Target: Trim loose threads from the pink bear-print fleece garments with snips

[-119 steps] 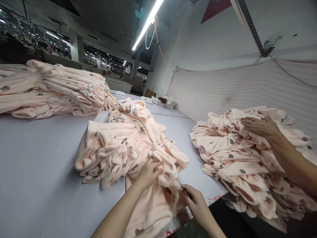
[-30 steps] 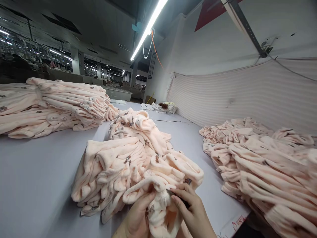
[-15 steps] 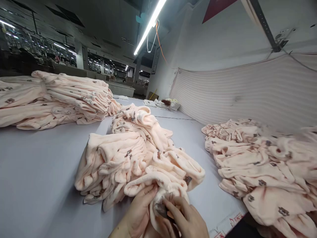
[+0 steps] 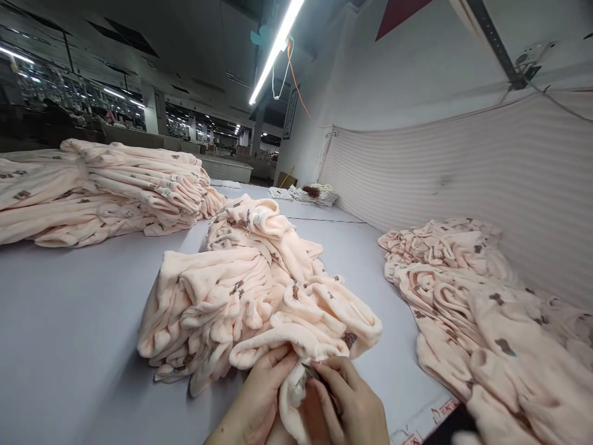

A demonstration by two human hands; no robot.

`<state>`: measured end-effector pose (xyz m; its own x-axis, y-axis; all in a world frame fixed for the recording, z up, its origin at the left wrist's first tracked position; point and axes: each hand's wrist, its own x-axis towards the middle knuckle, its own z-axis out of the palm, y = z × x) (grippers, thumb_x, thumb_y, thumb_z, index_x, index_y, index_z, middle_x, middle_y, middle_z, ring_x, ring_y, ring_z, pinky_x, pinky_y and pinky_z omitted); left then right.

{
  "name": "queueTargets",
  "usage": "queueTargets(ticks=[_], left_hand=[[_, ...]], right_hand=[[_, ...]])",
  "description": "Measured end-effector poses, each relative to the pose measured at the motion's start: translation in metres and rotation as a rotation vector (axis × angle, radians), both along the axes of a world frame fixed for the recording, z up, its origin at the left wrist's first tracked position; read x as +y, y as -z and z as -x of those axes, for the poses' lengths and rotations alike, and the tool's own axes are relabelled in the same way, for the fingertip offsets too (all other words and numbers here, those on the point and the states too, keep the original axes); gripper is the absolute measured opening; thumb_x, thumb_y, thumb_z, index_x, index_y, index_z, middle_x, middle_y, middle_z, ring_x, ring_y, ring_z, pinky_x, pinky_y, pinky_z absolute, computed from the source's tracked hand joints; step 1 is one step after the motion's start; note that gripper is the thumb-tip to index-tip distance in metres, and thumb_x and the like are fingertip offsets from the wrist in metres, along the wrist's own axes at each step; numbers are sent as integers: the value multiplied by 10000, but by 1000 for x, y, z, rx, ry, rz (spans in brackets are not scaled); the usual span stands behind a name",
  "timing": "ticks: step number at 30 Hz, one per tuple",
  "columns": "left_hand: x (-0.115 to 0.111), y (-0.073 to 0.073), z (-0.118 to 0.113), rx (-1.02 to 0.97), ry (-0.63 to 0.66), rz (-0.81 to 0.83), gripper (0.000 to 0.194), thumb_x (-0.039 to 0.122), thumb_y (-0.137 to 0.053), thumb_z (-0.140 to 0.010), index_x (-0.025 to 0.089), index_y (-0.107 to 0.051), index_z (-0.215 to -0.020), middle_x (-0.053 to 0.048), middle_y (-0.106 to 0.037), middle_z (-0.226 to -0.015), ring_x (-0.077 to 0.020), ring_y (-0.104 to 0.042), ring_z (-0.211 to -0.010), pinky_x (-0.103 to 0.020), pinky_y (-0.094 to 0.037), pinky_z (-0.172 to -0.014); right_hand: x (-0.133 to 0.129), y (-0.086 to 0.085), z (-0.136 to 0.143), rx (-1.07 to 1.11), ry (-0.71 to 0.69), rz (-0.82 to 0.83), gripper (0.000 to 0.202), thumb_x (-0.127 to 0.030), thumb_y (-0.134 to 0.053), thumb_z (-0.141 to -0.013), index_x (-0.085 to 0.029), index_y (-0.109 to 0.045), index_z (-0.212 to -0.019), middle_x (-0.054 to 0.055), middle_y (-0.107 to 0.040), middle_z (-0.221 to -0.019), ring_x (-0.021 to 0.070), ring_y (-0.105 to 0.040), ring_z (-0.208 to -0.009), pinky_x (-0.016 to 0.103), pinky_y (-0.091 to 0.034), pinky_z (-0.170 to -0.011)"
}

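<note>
My left hand (image 4: 262,389) pinches the edge of a pale pink fleece garment (image 4: 290,405) between thumb and fingers. My right hand (image 4: 352,395) is closed around small dark thread snips (image 4: 312,372), mostly hidden by the fingers. Their pointed metal tip lies against the fleece, just right of my left thumb. Just beyond both hands rises a heap of similar fleece garments (image 4: 222,290) with small brown and grey prints, some folded in layers and some loosely crumpled. The held garment runs down out of view between my wrists.
On the left lies a tied bundle of pink garments (image 4: 152,179). Another pile (image 4: 454,303) spreads along the right side, beside a striped cloth (image 4: 417,167) hung on the wall. White stacks (image 4: 319,194) sit at the far end of the pale table (image 4: 69,321).
The snips' tip has come out from the fabric fold and now shows by my left thumb. At right, the nearer garments of the pile have shifted and lie differently. My left hand keeps its grip.
</note>
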<state>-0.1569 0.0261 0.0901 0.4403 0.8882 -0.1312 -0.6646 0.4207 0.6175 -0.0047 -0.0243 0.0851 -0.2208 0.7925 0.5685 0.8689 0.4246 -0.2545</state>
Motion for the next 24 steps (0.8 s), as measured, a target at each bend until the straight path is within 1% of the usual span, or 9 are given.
queueTargets(ticks=[2, 6, 9, 15, 17, 19, 20, 22, 24], left_hand=[[1, -3, 0, 4, -2, 10, 289, 271, -784, -682, 160, -739, -946, -80, -754, -904, -237, -666, -932, -315, -498, -848], [2, -7, 0, 50, -7, 8, 289, 264, -796, -653, 148, -744, -912, -94, -755, -899, -259, -667, -933, -338, -499, -848], [3, -8, 0, 62, 6, -4, 295, 267, -785, -666, 149, -739, -932, -96, -752, -915, -261, -663, -946, -340, -494, -854], [2, -4, 5, 89, 38, -24, 241, 244, -729, -731, 159, -725, -957, -94, -743, -954, -244, -658, -953, -324, -494, -841], [2, -2, 6, 73, 88, -77, 239, 212, -694, -756, 159, -712, -988, -96, -734, -986, -246, -654, -957, -330, -496, -834], [4, 0, 4, 101, 134, -169, 305, 134, -681, -736, 153, -689, -1041, -102, -718, -1041, -255, -641, -984, -341, -484, -855], [5, 1, 1, 139, 127, -204, 344, 95, -678, -716, 148, -679, -1056, -103, -711, -1061, -260, -632, -1001, -345, -473, -873], [9, 4, -7, 226, 51, -219, 368, 61, -672, -687, 140, -673, -1047, -92, -709, -1059, -266, -618, -1022, -344, -454, -895], [13, 4, -16, 263, -26, -171, 303, 91, -653, -705, 145, -677, -1002, -63, -720, -1010, -256, -614, -1017, -334, -443, -899]], right_hand=[[1, 0, -1, 37, -25, 31, 249, -230, -499, -884, -251, -591, -1115, 58, -646, -962, 181, -660, -760, 254, -539, -633], [2, -1, -7, 140, -33, 84, 174, -219, -488, -902, -238, -618, -1016, 51, -632, -922, 167, -656, -788, 227, -543, -668], [3, -5, -9, 189, -68, 135, 180, -230, -522, -895, -211, -608, -1052, 60, -616, -943, 158, -655, -829, 199, -542, -692], [8, -12, -6, 263, -13, 218, 168, -237, -493, -919, -230, -641, -997, 45, -621, -940, 162, -639, -847, 223, -514, -710], [10, -16, -11, 315, -10, 261, 162, -256, -508, -913, -229, -650, -986, 45, -625, -943, 171, -632, -858, 237, -505, -726], [8, -18, -20, 390, -9, 282, 163, -279, -516, -910, -223, -662, -957, 48, -635, -934, 181, -627, -874, 250, -499, -746], [5, -18, -24, 435, -12, 297, 166, -290, -517, -909, -221, -662, -953, 50, -643, -936, 186, -628, -891, 253, -498, -764], [-6, -12, -27, 511, -32, 351, 163, -307, -529, -900, -219, -644, -976, 51, -661, -956, 196, -631, -929, 257, -498, -794], [-22, 3, -23, 507, -79, 442, 204, -290, -583, -854, -221, -601, -1045, 45, -672, -990, 200, -640, -929, 250, -507, -786]])
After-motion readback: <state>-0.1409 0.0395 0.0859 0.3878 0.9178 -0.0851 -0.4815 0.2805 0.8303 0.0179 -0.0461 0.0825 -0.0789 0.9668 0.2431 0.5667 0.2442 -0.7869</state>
